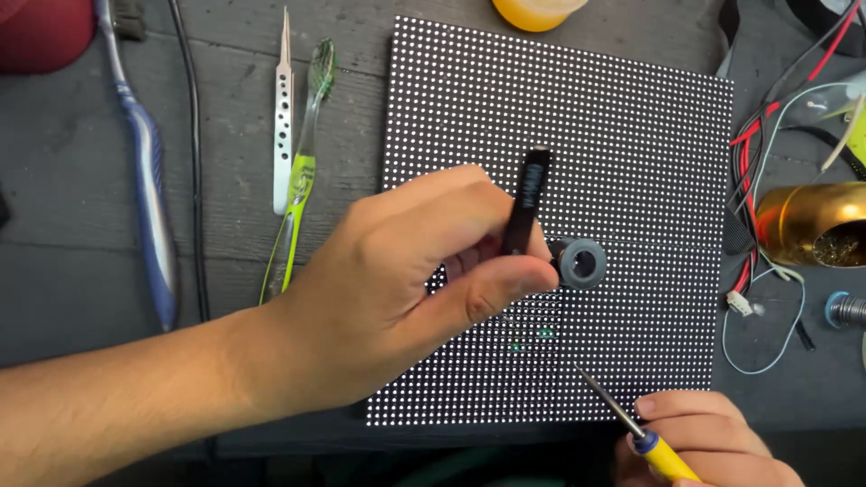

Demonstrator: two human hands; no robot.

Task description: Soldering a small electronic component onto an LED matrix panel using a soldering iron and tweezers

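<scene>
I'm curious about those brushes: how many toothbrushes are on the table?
2. A blue toothbrush lies at the far left; a green toothbrush lies beside the tweezers, left of the dotted panel. The left hand may hide others.

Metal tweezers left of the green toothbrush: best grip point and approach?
Judging by the pose, pinch the tweezers across the wide perforated middle, coming from above. They lie flat on the table, tip pointing away, with the green toothbrush close on their right.

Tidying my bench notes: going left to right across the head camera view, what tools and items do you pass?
Blue toothbrush → metal tweezers → green toothbrush → left hand holding a black tool → yellow-handled soldering iron → gold tin.
</scene>
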